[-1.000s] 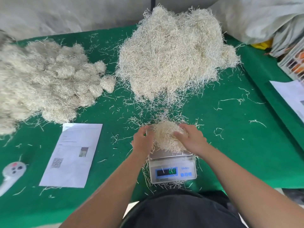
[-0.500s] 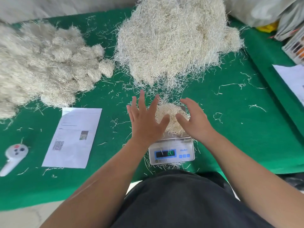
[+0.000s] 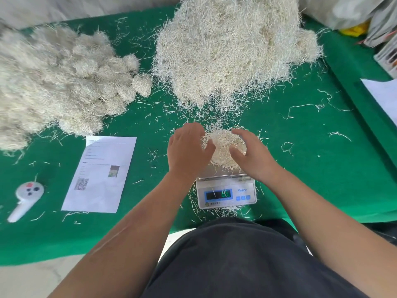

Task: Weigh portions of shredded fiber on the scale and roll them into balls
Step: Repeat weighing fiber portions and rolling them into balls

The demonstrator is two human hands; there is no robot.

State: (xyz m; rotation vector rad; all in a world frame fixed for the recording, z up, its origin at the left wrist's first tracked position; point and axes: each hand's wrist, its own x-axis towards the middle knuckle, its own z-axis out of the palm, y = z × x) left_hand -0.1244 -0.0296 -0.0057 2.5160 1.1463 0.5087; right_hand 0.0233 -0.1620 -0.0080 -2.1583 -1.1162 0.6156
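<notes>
2 hands, left (image 3: 187, 149) and right (image 3: 251, 155), cup the fiber wad (image 3: 223, 147) on the scale (image 3: 225, 191) near the bench's (image 3: 300, 168) front edge.

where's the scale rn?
Head view, bottom center: the scale sits on the green table right of the printed sheet, directly below the loose fiber pile.

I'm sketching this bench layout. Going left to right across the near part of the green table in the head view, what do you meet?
White handheld remote → printed sheet → left hand → fiber portion on the scale → right hand → white paper at the edge.
</notes>
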